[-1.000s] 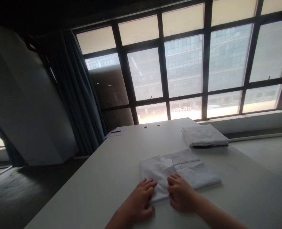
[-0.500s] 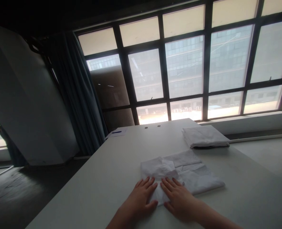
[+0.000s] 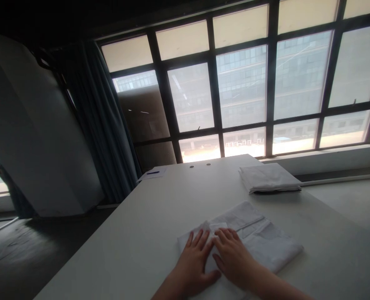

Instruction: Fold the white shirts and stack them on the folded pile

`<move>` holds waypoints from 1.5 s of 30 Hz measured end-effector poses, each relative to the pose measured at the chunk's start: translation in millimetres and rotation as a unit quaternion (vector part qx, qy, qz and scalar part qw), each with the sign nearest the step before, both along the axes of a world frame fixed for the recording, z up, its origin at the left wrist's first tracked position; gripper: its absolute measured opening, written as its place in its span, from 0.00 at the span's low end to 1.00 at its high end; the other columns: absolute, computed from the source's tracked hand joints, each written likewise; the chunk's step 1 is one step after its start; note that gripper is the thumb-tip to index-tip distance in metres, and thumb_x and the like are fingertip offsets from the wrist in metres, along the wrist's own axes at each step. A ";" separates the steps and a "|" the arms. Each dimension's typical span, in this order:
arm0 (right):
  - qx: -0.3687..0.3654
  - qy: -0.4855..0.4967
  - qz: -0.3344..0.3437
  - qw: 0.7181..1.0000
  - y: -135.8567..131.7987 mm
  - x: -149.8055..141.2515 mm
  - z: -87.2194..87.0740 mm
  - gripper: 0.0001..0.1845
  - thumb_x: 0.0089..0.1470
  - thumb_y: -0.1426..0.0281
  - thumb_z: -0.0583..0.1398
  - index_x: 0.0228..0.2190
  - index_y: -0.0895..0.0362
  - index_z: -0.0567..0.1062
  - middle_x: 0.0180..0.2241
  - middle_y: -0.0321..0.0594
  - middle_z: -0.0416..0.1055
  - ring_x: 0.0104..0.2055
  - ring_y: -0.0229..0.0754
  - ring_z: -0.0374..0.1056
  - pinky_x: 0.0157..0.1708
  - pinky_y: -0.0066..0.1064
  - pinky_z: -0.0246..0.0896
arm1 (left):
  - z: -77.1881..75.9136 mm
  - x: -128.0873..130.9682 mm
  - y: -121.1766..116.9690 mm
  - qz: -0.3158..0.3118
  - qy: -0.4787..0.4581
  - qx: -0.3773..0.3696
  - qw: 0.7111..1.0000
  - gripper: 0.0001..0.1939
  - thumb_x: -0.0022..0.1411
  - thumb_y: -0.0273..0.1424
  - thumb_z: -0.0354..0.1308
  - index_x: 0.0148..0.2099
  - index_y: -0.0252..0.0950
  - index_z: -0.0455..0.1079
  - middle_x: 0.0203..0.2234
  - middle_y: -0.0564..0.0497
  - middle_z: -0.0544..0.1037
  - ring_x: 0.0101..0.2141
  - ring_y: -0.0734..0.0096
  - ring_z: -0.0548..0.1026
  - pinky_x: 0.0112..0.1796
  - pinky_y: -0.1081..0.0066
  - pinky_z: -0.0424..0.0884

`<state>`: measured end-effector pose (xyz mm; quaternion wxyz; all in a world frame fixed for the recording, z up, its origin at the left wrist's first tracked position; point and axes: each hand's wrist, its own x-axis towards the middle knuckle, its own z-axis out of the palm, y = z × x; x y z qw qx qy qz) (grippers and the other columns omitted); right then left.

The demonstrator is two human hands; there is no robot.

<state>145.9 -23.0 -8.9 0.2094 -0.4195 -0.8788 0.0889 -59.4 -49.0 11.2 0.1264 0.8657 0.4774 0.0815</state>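
A folded white garment lies on the white table in front of me. My left hand lies flat on its near left part with the fingers stretched out. My right hand rests beside it, palm down on the cloth, fingers extended and touching the left hand's fingertips. Both hands press on the fabric and hold nothing.
A second folded white cloth stack sits farther back on the right. A sheet of paper with a blue pen lies at the far left corner. Large windows and a dark curtain stand behind the table.
The garment has shifted toward me and turned a little to the right. Both hands moved forward over it, from its near edge to lying flat on top.
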 end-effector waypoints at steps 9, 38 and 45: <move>-0.062 -0.014 -0.199 0.978 41.3 21.0 -12.6 0.20 0.66 0.63 0.49 0.52 0.60 0.71 0.46 0.53 0.77 0.48 0.52 0.73 0.46 0.38 0.63 | -0.2 -5.3 3.9 0.005 0.007 -0.041 0.999 0.55 0.52 0.67 0.57 0.74 0.54 0.43 0.73 0.50 0.39 0.70 0.42 0.38 0.65 0.37 0.31; -0.070 -0.030 0.064 0.995 10.0 8.1 -19.3 0.42 0.65 0.46 0.47 0.70 0.57 0.50 0.71 0.49 0.43 0.73 0.55 0.38 0.71 0.52 0.31 | -12.1 -32.5 27.0 0.102 0.031 0.021 0.994 0.30 0.72 0.50 0.43 0.72 0.51 0.51 0.71 0.52 0.52 0.69 0.57 0.51 0.66 0.51 0.48; -0.074 -0.028 0.102 0.992 4.8 12.9 -9.7 0.43 0.63 0.48 0.52 0.70 0.56 0.48 0.72 0.48 0.41 0.73 0.56 0.37 0.71 0.53 0.31 | -3.3 -24.6 27.9 0.201 -0.015 0.101 0.974 0.15 0.72 0.38 0.47 0.51 0.43 0.74 0.47 0.49 0.79 0.50 0.62 0.74 0.52 0.64 0.64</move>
